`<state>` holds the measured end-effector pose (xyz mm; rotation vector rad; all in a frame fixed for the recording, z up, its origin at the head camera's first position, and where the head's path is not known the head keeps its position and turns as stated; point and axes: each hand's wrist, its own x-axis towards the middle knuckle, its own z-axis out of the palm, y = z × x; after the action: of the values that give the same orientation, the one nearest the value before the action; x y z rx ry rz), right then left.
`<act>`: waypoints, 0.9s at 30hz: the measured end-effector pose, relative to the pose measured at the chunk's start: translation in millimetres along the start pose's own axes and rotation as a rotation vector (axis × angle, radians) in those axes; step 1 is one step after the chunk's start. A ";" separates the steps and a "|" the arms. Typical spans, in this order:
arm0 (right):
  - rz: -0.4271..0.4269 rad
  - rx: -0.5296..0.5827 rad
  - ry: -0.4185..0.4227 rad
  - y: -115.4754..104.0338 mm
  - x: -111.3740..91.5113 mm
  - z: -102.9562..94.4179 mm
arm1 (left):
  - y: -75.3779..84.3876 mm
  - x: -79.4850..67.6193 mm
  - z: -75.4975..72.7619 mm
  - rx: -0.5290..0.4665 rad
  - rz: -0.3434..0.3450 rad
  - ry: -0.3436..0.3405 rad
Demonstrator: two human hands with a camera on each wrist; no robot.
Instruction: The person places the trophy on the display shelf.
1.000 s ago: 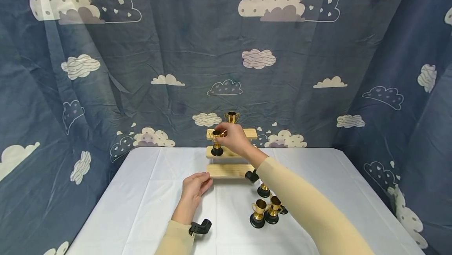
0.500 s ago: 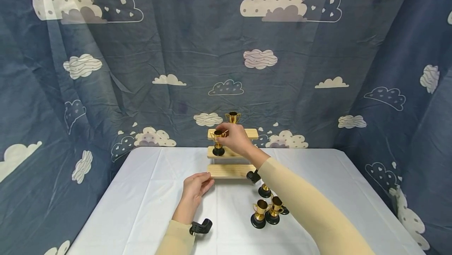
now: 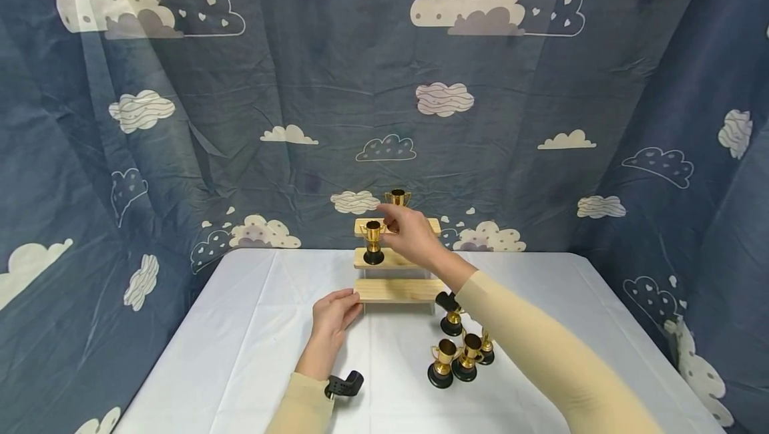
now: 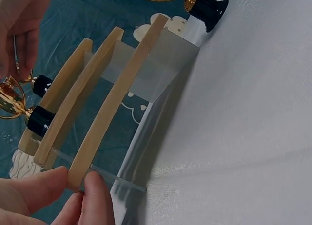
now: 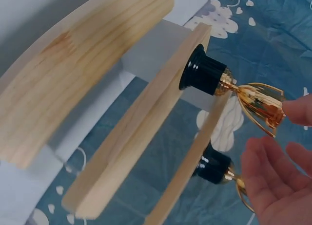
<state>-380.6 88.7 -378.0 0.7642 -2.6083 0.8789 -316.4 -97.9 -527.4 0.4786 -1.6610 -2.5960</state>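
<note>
We had left hand [image 3: 334, 317] pinching bottom wooden shelf [image 3: 396, 291], right hand [image 3: 411, 234] loose beside gold trophy cup [image 3: 373, 239] on middle shelf [image 3: 396, 260].

This looks like a small booth screened off for filming; whether it stands in a home, a lab or an office cannot be told. A dark blue curtain [image 3: 324, 73] with a print of pale clouds [image 3: 444, 99] and hearts fills the back and runs down the left and right edges of the frame, enclosing three sides. A desk [image 3: 252, 354] draped in white spans the lower middle, and a black wrist device [image 3: 344, 385] at lower centre suggests recording gear.
</note>
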 end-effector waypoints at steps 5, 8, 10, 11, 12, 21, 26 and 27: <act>-0.044 -0.054 0.020 -1.0 -14.5 -17.7 | 1.2 1.1 3.8 -0.020 0.025 0.008; -0.059 -0.083 0.026 -0.8 -27.7 -28.9 | 1.0 1.2 4.9 -0.032 0.046 0.024; -0.061 -0.103 0.027 -0.4 -37.3 -36.8 | 0.8 0.6 4.7 -0.041 0.056 0.032; -0.065 -0.115 0.026 0.2 -42.2 -40.6 | 0.5 0.5 4.5 -0.047 0.056 0.035; -0.066 -0.135 0.025 1.1 -47.2 -44.2 | 0.4 0.2 4.3 -0.051 0.055 0.038; -0.101 -0.207 0.033 11.4 -91.3 -73.6 | 1.2 -0.2 4.2 -0.091 0.056 0.063; -0.093 -0.209 0.024 16.8 -114.1 -82.3 | 0.0 0.3 4.8 -0.106 0.051 0.080; -0.088 -0.207 0.017 17.8 -118.5 -83.2 | -0.5 0.4 5.0 -0.109 0.045 0.087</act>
<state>-285.6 199.2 -371.6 0.8027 -2.5776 0.5778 -318.0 -93.4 -525.9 0.5340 -1.4775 -2.5768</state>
